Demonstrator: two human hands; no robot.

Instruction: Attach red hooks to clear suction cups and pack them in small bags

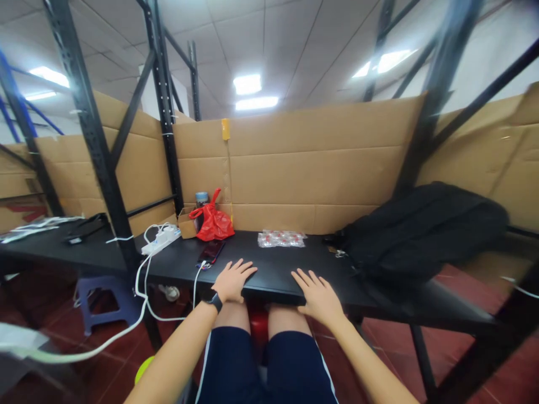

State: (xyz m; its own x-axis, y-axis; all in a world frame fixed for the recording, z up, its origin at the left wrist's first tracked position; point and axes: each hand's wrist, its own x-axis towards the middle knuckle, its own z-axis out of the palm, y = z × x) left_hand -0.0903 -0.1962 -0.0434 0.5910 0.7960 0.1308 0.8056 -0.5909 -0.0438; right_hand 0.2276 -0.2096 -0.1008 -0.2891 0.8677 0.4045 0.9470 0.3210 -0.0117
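My left hand (pixel 234 281) lies flat at the front edge of the black tabletop (pixel 269 272), its fingers spread and nothing in it. A dark watch (pixel 213 299) is on that wrist. To its upper left lies a phone (pixel 210 252) with a white cable plugged in. My right hand (pixel 319 294) also rests open on the table's front edge, fingers apart, holding nothing. Beyond the two hands, several small clear plastic packets with red marks (pixel 281 239) lie in a row near the cardboard wall.
A tied red plastic bag (pixel 214 220), a bottle with a blue lid (pixel 202 197) and a white power strip (pixel 160 239) stand at the back left. A black backpack (pixel 425 230) fills the right side. Black metal posts (pixel 166 101) frame the table; a purple stool (pixel 107 303) is below left.
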